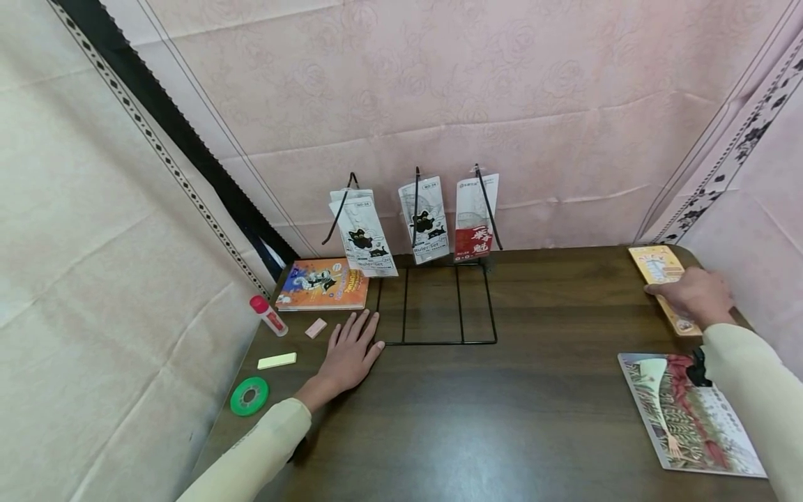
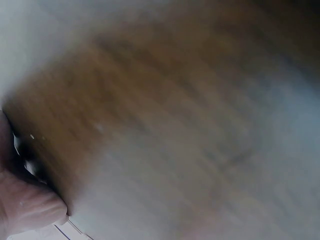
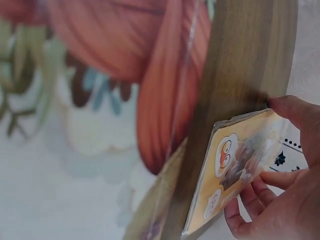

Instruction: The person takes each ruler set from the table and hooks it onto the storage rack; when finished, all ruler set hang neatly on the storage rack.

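Observation:
My left hand lies spread on the dark table, its fingertips beside the front left corner of a black wire display rack. Three hooks of the rack carry flat packs: a white pack at left, another white pack in the middle and a red-and-white pack at right. On the far right my right hand grips a small yellow picture book by its edges. The right wrist view shows thumb and fingers around this yellow book. The left wrist view is blurred.
An orange picture book lies left of the rack. Near the left edge are a red-capped glue stick, a pink eraser, a pale yellow strip and a green tape roll. A larger picture book lies under the right forearm.

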